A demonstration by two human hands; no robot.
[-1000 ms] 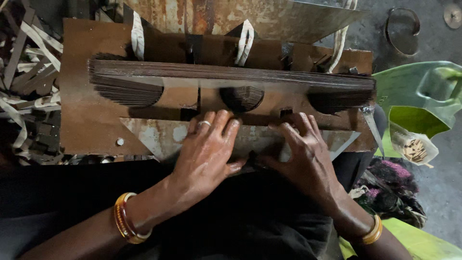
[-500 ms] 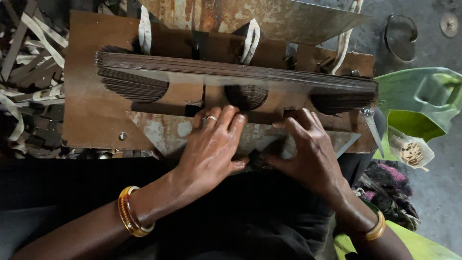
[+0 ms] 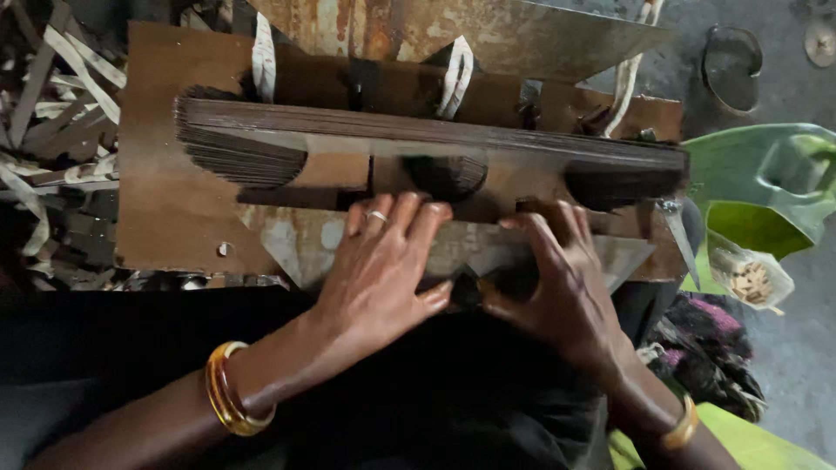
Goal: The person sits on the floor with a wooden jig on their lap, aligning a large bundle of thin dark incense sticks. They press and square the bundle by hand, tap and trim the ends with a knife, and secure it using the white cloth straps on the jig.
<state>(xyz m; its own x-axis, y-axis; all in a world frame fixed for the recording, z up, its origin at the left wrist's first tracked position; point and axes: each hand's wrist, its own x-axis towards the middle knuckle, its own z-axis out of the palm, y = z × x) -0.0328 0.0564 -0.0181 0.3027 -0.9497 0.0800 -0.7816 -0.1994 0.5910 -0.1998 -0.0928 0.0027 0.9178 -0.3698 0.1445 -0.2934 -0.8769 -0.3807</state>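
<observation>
Thin sticks unmoved, both hands flat as before.

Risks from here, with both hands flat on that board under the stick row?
1. The left hand and right hand press beside the metal plate; its edge might cut fingers.
2. The row of thin dark sticks sits just above the fingertips; a nudge may scatter it.

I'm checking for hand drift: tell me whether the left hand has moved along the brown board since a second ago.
No. The left hand lies flat as before, fingertips just below the middle dark bundle of thin sticks on the brown board; only the camera view shifted slightly.
</observation>
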